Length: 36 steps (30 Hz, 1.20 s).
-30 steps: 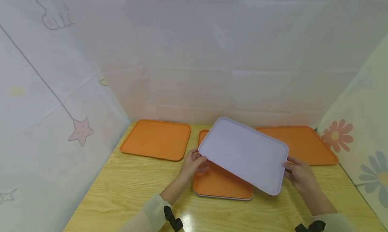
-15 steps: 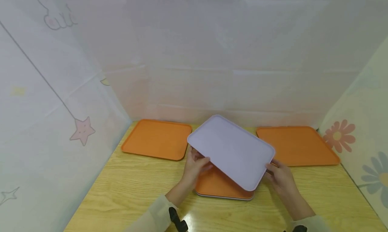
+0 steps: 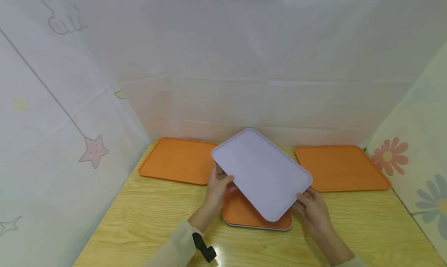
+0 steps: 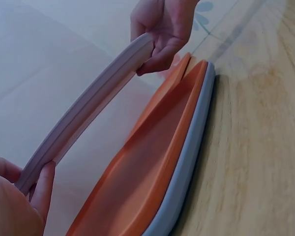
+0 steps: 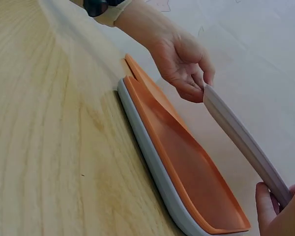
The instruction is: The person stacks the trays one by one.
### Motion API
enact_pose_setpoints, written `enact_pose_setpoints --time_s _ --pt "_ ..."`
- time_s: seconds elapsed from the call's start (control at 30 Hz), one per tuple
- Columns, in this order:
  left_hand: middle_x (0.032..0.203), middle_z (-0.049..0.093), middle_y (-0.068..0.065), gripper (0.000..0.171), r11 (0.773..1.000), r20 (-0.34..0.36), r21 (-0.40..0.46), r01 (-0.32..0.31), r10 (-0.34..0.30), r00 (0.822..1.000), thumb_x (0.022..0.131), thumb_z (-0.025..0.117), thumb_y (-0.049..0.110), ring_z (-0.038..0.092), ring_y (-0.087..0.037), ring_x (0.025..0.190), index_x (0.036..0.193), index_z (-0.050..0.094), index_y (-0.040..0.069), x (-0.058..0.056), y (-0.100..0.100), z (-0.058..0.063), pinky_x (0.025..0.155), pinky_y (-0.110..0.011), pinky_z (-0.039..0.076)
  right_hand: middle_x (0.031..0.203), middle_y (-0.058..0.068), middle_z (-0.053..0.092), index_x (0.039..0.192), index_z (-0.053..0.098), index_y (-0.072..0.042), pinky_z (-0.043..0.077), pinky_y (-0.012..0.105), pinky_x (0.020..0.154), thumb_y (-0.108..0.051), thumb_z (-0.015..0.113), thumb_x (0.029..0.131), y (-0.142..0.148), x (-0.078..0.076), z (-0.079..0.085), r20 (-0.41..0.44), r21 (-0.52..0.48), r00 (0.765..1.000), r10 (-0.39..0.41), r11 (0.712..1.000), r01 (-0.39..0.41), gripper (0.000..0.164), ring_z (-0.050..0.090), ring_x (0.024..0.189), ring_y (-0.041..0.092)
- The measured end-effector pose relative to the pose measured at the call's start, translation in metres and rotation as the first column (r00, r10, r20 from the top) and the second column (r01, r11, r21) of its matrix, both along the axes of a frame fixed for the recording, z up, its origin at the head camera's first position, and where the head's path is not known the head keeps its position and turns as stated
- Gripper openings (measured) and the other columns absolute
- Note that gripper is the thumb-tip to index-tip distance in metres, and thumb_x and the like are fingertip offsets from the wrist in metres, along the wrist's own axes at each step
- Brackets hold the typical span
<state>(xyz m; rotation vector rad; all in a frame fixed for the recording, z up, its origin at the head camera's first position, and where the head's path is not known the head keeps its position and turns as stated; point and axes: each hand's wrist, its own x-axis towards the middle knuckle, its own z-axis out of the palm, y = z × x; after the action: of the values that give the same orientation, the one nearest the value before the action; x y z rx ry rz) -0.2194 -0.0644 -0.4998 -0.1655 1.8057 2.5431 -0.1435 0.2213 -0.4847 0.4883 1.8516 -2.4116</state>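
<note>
A pale lilac rectangular tray (image 3: 262, 174) is held up in the air, turned at an angle, over a stack in the middle of the table. My left hand (image 3: 215, 187) pinches its left front edge, thumb on top and fingers below. At its right end my right hand (image 3: 312, 212) grips the rim the same way. Both wrist views show a gap between the lilac tray (image 4: 83, 108) and the orange tray (image 5: 191, 172) beneath. That orange tray tops the stack, with a greyish tray (image 5: 157, 182) directly under it. Much of the stack is hidden by the lilac tray.
One orange tray (image 3: 179, 160) lies at the back left of the wooden table (image 3: 150, 216), another orange tray (image 3: 342, 168) at the back right. Pale printed sheets hang behind and on both sides, close to the table's edges.
Both hands have carried the lilac tray to the left and turned it clockwise, so it slants more steeply. The right hand has come inward. The stack and the two outer trays stay put.
</note>
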Motion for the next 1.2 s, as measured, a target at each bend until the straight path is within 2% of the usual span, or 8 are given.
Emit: enact_pose_setpoints --time_s 0.23,0.4,0.5,0.6,0.7,0.8,1.0,1.2 --pt "0.123 0.047 -0.013 0.091 0.998 0.01 0.056 0.03 -0.03 0.999 0.088 0.065 -0.007 0.064 -0.017 0.088 0.163 0.019 0.018 -0.01 -0.015 0.004 0.06 -0.031 0.06 0.11 -0.001 0.062 0.148 0.03 0.005 0.058 0.032 0.09 -0.005 0.053 0.103 -0.001 0.001 -0.004 -0.047 -0.077 0.998 0.043 0.996 -0.047 0.051 0.067 0.099 0.014" --pt "0.119 0.049 -0.011 0.092 0.995 0.003 0.061 0.074 -0.074 0.997 0.086 0.062 -0.011 0.065 -0.016 0.077 0.163 0.018 0.015 -0.017 -0.028 0.007 0.057 -0.031 0.06 0.118 0.0 0.057 0.146 0.03 0.001 0.056 0.034 0.096 -0.019 0.053 0.106 0.013 -0.001 -0.001 -0.024 -0.109 0.997 0.073 0.991 -0.075 0.049 0.065 0.105 0.015" --pt "0.114 0.047 -0.01 0.09 0.991 0.002 0.051 0.122 -0.122 0.993 0.086 0.06 -0.013 0.066 -0.016 0.074 0.162 0.02 0.013 -0.02 -0.037 0.009 0.057 -0.033 0.06 0.125 0.001 0.052 0.146 0.032 0.001 0.056 0.034 0.096 -0.027 0.052 0.107 0.025 -0.006 0.003 -0.034 -0.055 0.992 0.122 0.991 -0.123 0.052 0.064 0.107 0.014" --pt "0.113 0.046 -0.01 0.088 0.984 0.01 0.04 0.173 -0.173 0.985 0.087 0.059 -0.014 0.067 -0.016 0.074 0.162 0.022 0.013 -0.023 -0.046 0.012 0.059 -0.035 0.061 0.132 0.004 0.05 0.152 0.028 0.003 0.056 0.032 0.093 -0.032 0.049 0.108 0.036 -0.014 0.008 -0.034 0.058 0.972 0.232 0.972 -0.229 0.061 0.062 0.11 0.013" --pt "0.114 0.046 -0.01 0.087 0.972 0.015 0.023 0.233 -0.234 0.972 0.087 0.058 -0.015 0.068 -0.017 0.076 0.162 0.025 0.015 -0.024 -0.053 0.015 0.061 -0.037 0.061 0.141 0.011 0.049 0.157 0.022 0.003 0.055 0.031 0.094 -0.035 0.047 0.108 0.043 -0.023 0.013 -0.016 0.171 0.935 0.354 0.922 -0.347 0.067 0.06 0.114 0.015" --pt "0.115 0.046 -0.01 0.087 0.952 0.015 0.009 0.305 -0.305 0.952 0.087 0.059 -0.015 0.067 -0.018 0.082 0.162 0.025 0.015 -0.024 -0.058 0.017 0.066 -0.04 0.062 0.148 0.018 0.046 0.158 0.022 0.002 0.053 0.035 0.098 -0.034 0.048 0.108 0.047 -0.032 0.018 0.006 0.219 0.899 0.439 0.876 -0.429 0.067 0.059 0.119 0.019" --pt "0.119 0.048 -0.014 0.087 0.908 0.011 -0.057 0.415 -0.415 0.91 0.087 0.062 -0.012 0.066 -0.022 0.089 0.162 0.023 0.012 -0.026 -0.061 0.016 0.071 -0.045 0.062 0.145 0.021 0.05 0.157 0.024 0.005 0.054 0.039 0.099 -0.03 0.049 0.108 0.05 -0.047 0.022 -0.014 0.247 0.859 0.512 0.834 -0.493 0.064 0.061 0.119 0.025" --pt "0.119 0.047 -0.015 0.088 0.869 0.023 -0.119 0.48 -0.481 0.877 0.088 0.064 -0.01 0.065 -0.02 0.085 0.162 0.021 0.009 -0.028 -0.061 0.016 0.065 -0.038 0.061 0.123 0.009 0.066 0.158 0.027 0.002 0.056 0.045 0.093 -0.022 0.057 0.105 0.046 -0.054 0.02 0.015 0.245 0.835 0.55 0.808 -0.536 0.066 0.067 0.107 0.024"
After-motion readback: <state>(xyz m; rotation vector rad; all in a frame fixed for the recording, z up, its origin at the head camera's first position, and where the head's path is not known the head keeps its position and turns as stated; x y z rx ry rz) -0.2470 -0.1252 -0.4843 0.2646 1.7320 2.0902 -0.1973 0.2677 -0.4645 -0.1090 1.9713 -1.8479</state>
